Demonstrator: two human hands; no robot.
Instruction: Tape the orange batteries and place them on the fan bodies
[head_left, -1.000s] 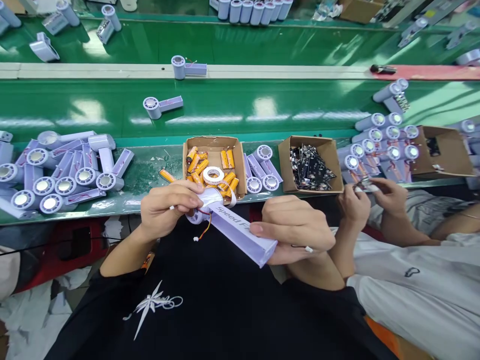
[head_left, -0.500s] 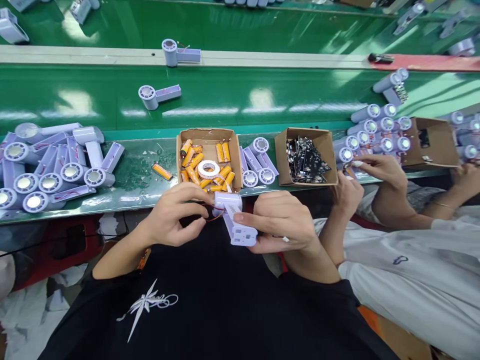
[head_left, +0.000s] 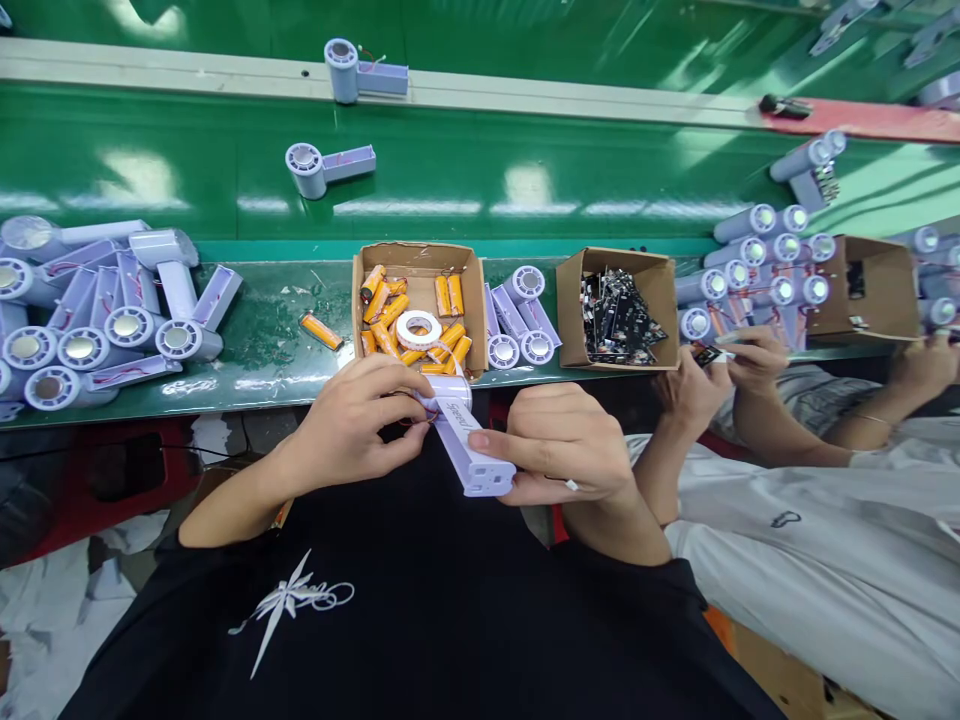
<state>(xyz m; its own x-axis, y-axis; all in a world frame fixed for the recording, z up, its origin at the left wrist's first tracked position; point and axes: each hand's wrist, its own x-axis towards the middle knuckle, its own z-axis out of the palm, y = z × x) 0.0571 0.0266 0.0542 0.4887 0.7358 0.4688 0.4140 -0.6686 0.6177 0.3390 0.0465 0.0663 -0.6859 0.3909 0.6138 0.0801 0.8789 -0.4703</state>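
My right hand (head_left: 574,445) grips the handle of a lilac handheld fan housing (head_left: 474,462), thumb laid along its printed face and the handle's end toward me. A thin wire with a small white plug lies across the right fingers. My left hand (head_left: 375,420) is at the fan's round head, its fingertips closed on thin red wires (head_left: 429,408) beside the neck. Just beyond the fan head is a cardboard box (head_left: 478,300) of orange battery cells (head_left: 388,310), with a roll of white tape (head_left: 418,330) on top of them.
More fan housings (head_left: 127,325) are piled at left, with a few (head_left: 525,320) right of the battery box. One loose cell (head_left: 321,331) lies on the bench. A second box (head_left: 574,350) holds black circuit boards (head_left: 622,318). At right, a co-worker's hands (head_left: 694,385) handle a small part.
My left fingertips have moved right, in against the fan's neck and its wires. The fan's handle has turned slightly, showing more printing. The whole view has tilted a little.
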